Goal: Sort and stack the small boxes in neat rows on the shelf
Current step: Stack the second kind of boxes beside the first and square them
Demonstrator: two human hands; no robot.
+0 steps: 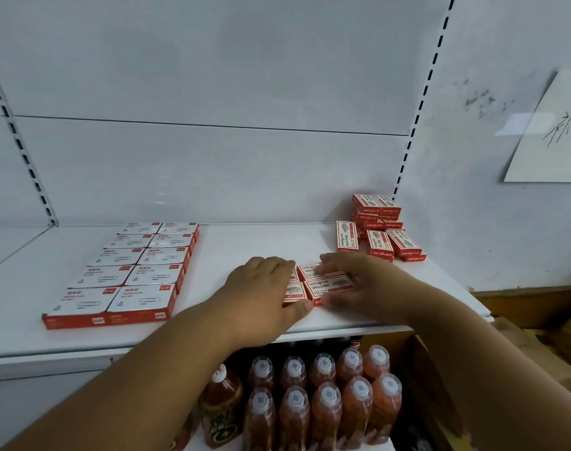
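The small red boxes (326, 283) lie flat near the front edge of the shelf (245, 242), with bare shelf surface behind them. The left hand (261, 288) and right hand (359, 284) flank this group, fingers extended and pressing against the boxes, gripping nothing. A loose pile of boxes (380, 227) sits in the right rear corner.

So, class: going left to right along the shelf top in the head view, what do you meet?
Paper clip boxes → left hand → small staple boxes under the hands → right hand → loose pile of staple boxes.

Shelf (238, 242) smooth white painted metal; small boxes (329, 284) matt printed cardboard.
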